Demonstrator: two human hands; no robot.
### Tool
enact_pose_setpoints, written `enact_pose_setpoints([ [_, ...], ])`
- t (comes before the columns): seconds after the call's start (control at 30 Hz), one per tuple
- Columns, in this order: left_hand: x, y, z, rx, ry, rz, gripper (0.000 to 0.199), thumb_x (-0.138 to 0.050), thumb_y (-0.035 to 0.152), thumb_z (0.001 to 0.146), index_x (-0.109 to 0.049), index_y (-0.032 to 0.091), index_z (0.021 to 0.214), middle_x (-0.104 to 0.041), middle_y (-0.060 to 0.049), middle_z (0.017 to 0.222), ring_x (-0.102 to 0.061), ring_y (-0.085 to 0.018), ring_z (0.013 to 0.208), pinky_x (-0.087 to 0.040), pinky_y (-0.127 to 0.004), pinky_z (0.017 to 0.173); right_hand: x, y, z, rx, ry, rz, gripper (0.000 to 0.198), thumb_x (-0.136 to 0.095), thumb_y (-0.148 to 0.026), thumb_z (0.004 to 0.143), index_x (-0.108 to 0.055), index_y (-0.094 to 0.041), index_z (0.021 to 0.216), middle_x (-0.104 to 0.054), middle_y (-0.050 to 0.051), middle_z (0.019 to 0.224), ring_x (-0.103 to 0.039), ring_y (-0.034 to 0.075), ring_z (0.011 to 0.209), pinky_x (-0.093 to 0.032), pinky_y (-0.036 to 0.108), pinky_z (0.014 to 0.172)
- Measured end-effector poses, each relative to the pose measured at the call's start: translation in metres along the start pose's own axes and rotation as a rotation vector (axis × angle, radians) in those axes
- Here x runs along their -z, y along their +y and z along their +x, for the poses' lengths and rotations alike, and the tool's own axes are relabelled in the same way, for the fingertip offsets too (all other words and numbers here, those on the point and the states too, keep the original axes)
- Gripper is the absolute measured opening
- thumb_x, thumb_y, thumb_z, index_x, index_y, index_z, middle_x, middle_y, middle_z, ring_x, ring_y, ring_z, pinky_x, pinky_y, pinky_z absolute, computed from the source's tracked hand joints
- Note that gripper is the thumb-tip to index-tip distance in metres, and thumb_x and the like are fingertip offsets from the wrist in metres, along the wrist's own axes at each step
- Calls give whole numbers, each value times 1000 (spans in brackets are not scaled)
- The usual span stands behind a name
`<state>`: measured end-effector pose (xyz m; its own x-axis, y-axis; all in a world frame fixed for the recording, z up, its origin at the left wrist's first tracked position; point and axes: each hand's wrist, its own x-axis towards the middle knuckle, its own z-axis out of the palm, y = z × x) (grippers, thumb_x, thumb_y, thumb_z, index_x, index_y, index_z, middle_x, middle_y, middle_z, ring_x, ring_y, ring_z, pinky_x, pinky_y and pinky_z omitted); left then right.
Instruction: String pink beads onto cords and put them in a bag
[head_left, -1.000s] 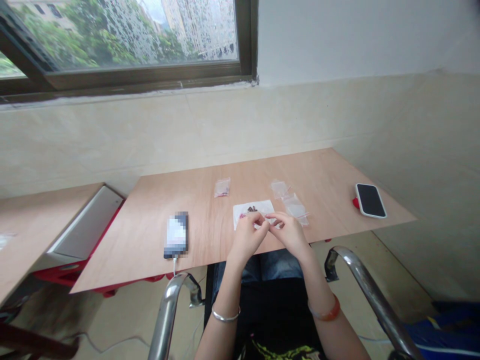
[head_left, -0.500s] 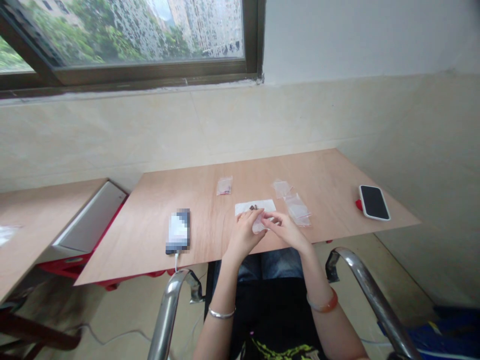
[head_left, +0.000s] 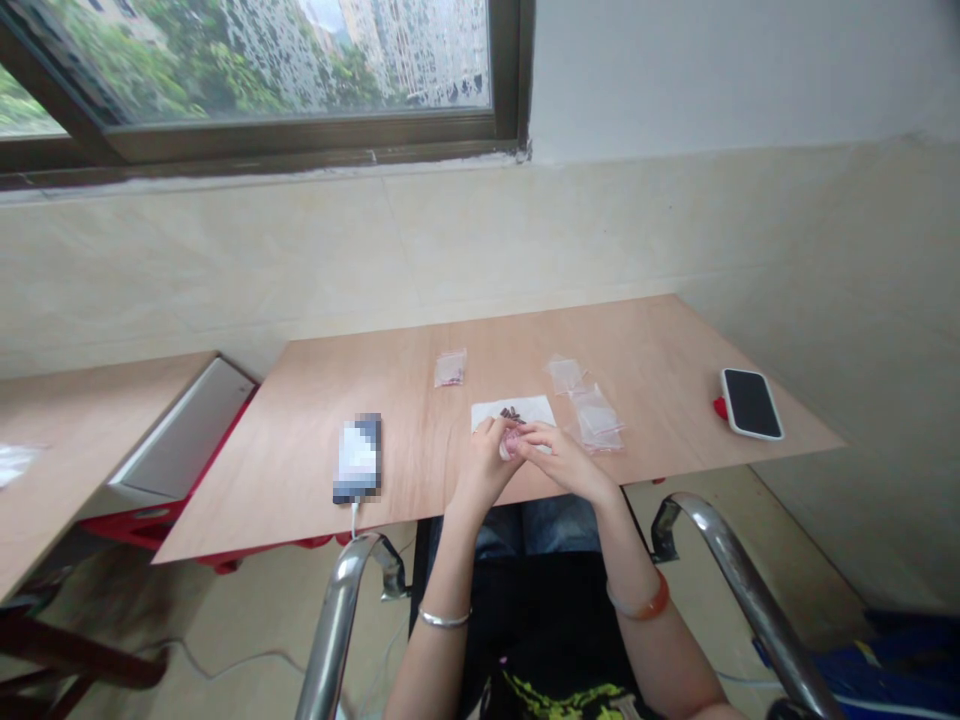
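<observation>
A small clear plastic bag (head_left: 511,443) with a pinkish tint is held between my two hands, above the near side of the table. My left hand (head_left: 484,468) is closed on its left side. From the right, my right hand (head_left: 564,462) has its fingers on the same bag, thumb tucked underneath and partly hidden. Just beyond the fingertips, a white sheet of paper (head_left: 537,408) lies on the table with several small dark brown pieces (head_left: 512,413) on it. My hands cover the sheet's near edge.
Small clear bags (head_left: 595,413) overlap to the right of the paper. Another little bag (head_left: 451,369) with something reddish inside lies further back. A phone on a cable (head_left: 358,458) is at left, a white-edged phone (head_left: 751,404) at right. Metal armrests (head_left: 341,600) flank my lap.
My right hand's fingers have moved slightly left, closer to my left hand. The bag between them looks pinker and more bunched. More of the dark pieces shows beyond my fingertips.
</observation>
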<state>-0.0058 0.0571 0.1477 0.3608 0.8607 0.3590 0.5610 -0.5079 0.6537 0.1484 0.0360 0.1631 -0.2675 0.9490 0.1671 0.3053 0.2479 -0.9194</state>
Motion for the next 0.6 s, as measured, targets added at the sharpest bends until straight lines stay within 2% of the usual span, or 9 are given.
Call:
enact_pose_setpoints([
  [0.1, 1, 0, -1, 17, 14, 11, 21, -62, 21, 78, -53, 19, 97, -58, -5, 95, -56, -20, 89, -46, -34, 77, -2, -6, -1, 11, -12, 10, 25, -52, -38, 89, -72, -23, 88, -60, 6, 117, -54, 20, 110, -40, 36, 96],
  [0.2, 3, 1, -1, 30, 13, 12, 27, -64, 22, 77, -51, 18, 100, -57, -7, 98, -55, -22, 91, -45, -35, 78, -6, -9, -2, 0, 29, -10, 12, -65, -31, 80, -72, -22, 82, -59, 7, 117, -54, 21, 110, -42, 36, 95],
  [0.33, 8, 4, 0, 30, 17, -56, 37, -70, 22, 72, -51, 19, 103, -58, -7, 101, -55, -22, 94, -44, -37, 82, -9, -4, 0, 37, 146, -19, 7, -65, -23, 79, -71, -22, 77, -61, 6, 110, -56, 19, 106, -42, 37, 95],
  [0.47, 12, 3, -1, 20, 50, -135, 46, -70, 25, 74, -49, 20, 113, -58, -7, 105, -55, -21, 96, -45, -37, 85, -7, 2, 2, 83, 305, -80, 6, -67, -20, 76, -72, -22, 77, -62, 3, 90, -59, 17, 89, -46, 34, 84],
  [0.6, 11, 2, -1, 40, 56, -193, 52, -71, 29, 74, -48, 21, 119, -58, -8, 114, -55, -22, 104, -44, -39, 91, -6, -2, 1, 115, 322, -51, 8, -65, -18, 76, -72, -22, 77, -65, 2, 87, -60, 17, 86, -46, 30, 76],
])
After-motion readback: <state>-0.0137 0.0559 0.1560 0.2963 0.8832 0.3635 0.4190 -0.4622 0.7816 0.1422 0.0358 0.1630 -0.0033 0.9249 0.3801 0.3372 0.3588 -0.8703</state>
